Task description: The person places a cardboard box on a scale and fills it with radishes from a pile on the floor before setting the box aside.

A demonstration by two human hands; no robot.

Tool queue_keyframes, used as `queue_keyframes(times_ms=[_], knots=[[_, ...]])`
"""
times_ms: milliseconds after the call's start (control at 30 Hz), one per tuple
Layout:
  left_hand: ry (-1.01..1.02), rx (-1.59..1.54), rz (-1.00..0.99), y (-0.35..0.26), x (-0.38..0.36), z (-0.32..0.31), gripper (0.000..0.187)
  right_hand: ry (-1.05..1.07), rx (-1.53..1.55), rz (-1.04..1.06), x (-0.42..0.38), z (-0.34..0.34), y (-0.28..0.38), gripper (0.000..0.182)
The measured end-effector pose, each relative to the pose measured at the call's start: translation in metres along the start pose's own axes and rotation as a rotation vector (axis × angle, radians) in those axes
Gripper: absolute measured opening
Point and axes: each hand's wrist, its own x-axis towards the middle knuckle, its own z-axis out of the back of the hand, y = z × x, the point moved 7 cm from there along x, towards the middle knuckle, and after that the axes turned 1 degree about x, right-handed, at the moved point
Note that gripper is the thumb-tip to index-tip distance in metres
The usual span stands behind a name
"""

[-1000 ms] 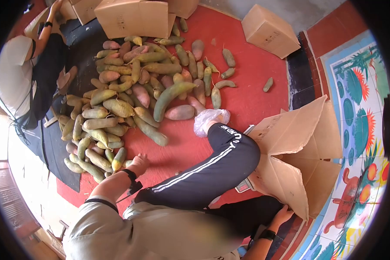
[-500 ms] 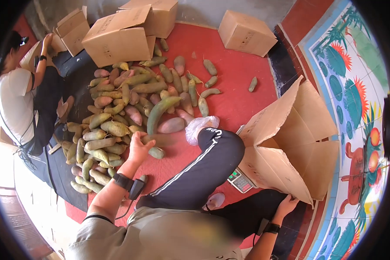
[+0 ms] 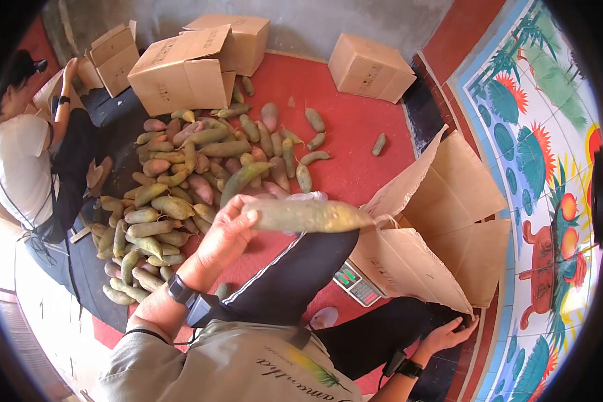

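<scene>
My left hand (image 3: pixel 224 234) is closed round the thick end of a long green radish (image 3: pixel 315 216), thumb on top. It is held level in front of my knee, its yellowish end and thin root tail pointing right towards an open carton (image 3: pixel 412 258). Behind the hand lies a big heap of green and pinkish radishes (image 3: pixel 157 228) on red and black floor covering. My right hand (image 3: pixel 449 336) rests by my right knee, fingers apart, fingertips right at the carton's lower flap corner. The carton stands on a digital scale (image 3: pixel 358 285) with a lit green display.
A co-worker (image 3: pixel 30 154) sits at the left beside an open carton (image 3: pixel 114 59). More cartons (image 3: pixel 181 77) stand along the back wall, one carton (image 3: pixel 370 68) further right. Several loose radishes (image 3: pixel 315 120) lie on the red floor. A painted tile wall (image 3: pixel 539 201) borders the right side.
My left hand has lifted a green radish from the heap's near edge and brought it up towards the carton. My right hand has shifted slightly right and down at the flap corner.
</scene>
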Motion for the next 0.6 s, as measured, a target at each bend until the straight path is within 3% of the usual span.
queue_keyframes(times_ms=[167, 233, 300, 433, 600], knots=[[0.151, -0.108, 0.200, 0.032, -0.010, -0.045, 0.032, 0.036, 0.109, 0.080, 0.028, 0.028, 0.077, 0.039], [0.236, -0.072, 0.252, 0.044, -0.013, -0.060, 0.029, 0.202, 0.298, 0.286, 0.021, 0.027, 0.123, 0.040], [0.340, -0.001, 0.325, 0.063, -0.017, -0.075, 0.030, 0.347, 0.282, 0.644, 0.003, 0.027, 0.170, 0.045], [0.422, 0.004, 0.381, 0.073, -0.021, -0.088, 0.030, 0.658, 0.413, 0.602, -0.011, 0.007, 0.182, 0.046], [0.432, 0.001, 0.401, 0.081, -0.019, -0.088, 0.030, 0.818, 0.505, 0.462, -0.020, -0.004, 0.170, 0.043]])
